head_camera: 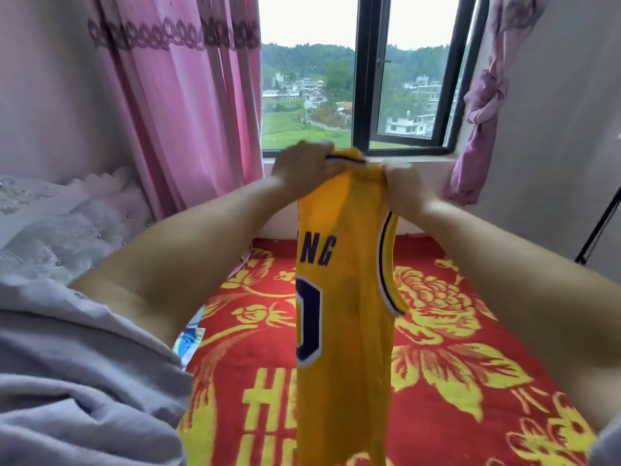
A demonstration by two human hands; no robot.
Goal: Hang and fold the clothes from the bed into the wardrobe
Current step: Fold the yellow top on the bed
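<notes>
A yellow basketball jersey [346, 297] with purple lettering and striped armhole trim hangs folded lengthwise in front of me, above the bed. My left hand [300, 164] grips its top at the shoulder straps. My right hand [405, 188] pinches the other side of the top, close beside the left. Both arms are stretched forward. The jersey's lower end runs out of the bottom of the view. The wardrobe is not in view.
A red blanket [453, 364] with yellow flowers covers the bed below. A light blue garment [190, 341] lies at its left edge. Pink curtains [188, 112] hang at left, a window [369, 79] straight ahead, a knotted purple curtain [477, 129] at right.
</notes>
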